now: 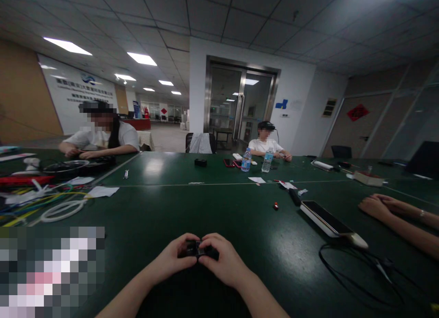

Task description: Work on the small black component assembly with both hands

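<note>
A small black object [194, 248] is held between both hands, low in the middle of the head view, over the dark green table [154, 217]. My left hand [173, 258] has its fingers and thumb closed on the object's left part. On the right part, my right hand [221, 258] pinches with its thumb below and fingers above. The two thumbs nearly touch. Fingers cover much of the object, so its exact shape cannot be made out.
White coiled cable [63, 210] and coloured wires lie at left. A white device with a dark screen [329, 219] and black cable [356, 281] are at right, near another person's hands [380, 206]. Two bottles [246, 160] stand farther back. Two people sit across.
</note>
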A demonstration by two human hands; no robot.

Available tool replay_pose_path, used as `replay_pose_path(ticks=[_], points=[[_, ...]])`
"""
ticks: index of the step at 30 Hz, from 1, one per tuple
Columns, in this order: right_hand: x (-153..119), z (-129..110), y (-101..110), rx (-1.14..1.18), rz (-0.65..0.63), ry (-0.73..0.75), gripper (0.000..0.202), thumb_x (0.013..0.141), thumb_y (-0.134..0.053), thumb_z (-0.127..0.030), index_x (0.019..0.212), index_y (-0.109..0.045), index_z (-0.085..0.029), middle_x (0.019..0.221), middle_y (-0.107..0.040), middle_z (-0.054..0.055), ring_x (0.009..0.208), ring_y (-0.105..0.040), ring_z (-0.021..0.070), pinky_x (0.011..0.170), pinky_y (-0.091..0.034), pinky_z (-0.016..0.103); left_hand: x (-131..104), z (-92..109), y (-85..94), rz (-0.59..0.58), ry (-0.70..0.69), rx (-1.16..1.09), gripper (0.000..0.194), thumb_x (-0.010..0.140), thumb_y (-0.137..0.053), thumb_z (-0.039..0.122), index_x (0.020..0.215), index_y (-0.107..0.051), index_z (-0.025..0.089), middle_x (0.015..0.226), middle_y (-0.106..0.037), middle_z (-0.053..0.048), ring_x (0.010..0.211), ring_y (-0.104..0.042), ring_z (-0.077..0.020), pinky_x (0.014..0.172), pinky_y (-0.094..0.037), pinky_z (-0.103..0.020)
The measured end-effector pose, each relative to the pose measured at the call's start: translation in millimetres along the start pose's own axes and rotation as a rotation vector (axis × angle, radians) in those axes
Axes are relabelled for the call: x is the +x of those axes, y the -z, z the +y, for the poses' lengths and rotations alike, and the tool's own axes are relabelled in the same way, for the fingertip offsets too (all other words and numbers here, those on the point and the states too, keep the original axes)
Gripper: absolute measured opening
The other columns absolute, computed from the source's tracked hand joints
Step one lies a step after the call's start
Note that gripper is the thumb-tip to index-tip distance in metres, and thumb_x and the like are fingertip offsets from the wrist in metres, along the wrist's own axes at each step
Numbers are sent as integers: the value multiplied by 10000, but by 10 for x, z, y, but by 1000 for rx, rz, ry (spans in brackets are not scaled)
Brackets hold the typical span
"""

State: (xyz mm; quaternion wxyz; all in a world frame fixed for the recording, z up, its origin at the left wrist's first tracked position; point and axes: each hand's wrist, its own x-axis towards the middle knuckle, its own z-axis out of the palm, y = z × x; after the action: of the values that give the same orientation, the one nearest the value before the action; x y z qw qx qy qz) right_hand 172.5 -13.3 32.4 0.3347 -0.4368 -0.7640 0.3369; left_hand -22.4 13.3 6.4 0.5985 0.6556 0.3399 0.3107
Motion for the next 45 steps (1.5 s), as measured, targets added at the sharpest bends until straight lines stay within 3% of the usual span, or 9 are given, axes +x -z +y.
replay_pose_path(ticks=[5, 11, 17, 28, 34, 45], points=[[6, 40, -18, 11, 32, 23, 200, 727, -608, -219, 923, -605, -255, 1075, -552, 25, 1036, -516, 184, 904, -396, 347, 2, 3, 6, 10, -5, 11, 389, 688, -660, 249, 1046, -510, 225, 1005, -615, -35, 934, -563, -210, 826, -417, -365], [35, 88, -13, 85, 158, 55, 164, 741, -585, -208, 905, -596, -224, 1020, -585, 31, 1000, -531, 179, 892, -396, 341, -1, -5, 25, 33, 28, -46, 399, 674, -668, 249, 1040, -508, 224, 996, -601, -38, 918, -563, -212, 829, -411, -385], [62, 108, 36, 151, 240, -29, 176, 759, -556, -232, 932, -583, -214, 920, -620, 23, 912, -564, 184, 858, -397, 357, -26, 69, 15, 33, 62, -51, 409, 687, -658, 215, 1058, -484, 219, 975, -612, -37, 881, -575, -201, 788, -426, -362], [100, 229, 72, 532, 463, -113, 271, 762, -555, -322, 1008, -587, -213, 979, -614, 42, 945, -561, 194, 847, -430, 343, -14, 8, 36, 41, 61, -75, 445, 674, -675, 209, 1071, -475, 237, 1058, -603, -42, 944, -572, -214, 845, -408, -380], [133, 360, 60, 674, 582, -172, 290, 752, -555, -363, 993, -616, -212, 917, -638, 46, 808, -578, 177, 768, -452, 332, -8, 14, 23, 38, 58, -80, 443, 677, -671, 195, 1065, -462, 240, 1038, -611, -31, 879, -586, -184, 800, -421, -346], [143, 414, 75, 757, 643, -178, 334, 721, -592, -363, 1015, -599, -207, 921, -618, 45, 787, -574, 165, 746, -469, 314, -23, 21, 25, 41, 62, -64, 451, 685, -663, 204, 1086, -459, 232, 1069, -604, -40, 922, -582, -194, 824, -428, -357]])
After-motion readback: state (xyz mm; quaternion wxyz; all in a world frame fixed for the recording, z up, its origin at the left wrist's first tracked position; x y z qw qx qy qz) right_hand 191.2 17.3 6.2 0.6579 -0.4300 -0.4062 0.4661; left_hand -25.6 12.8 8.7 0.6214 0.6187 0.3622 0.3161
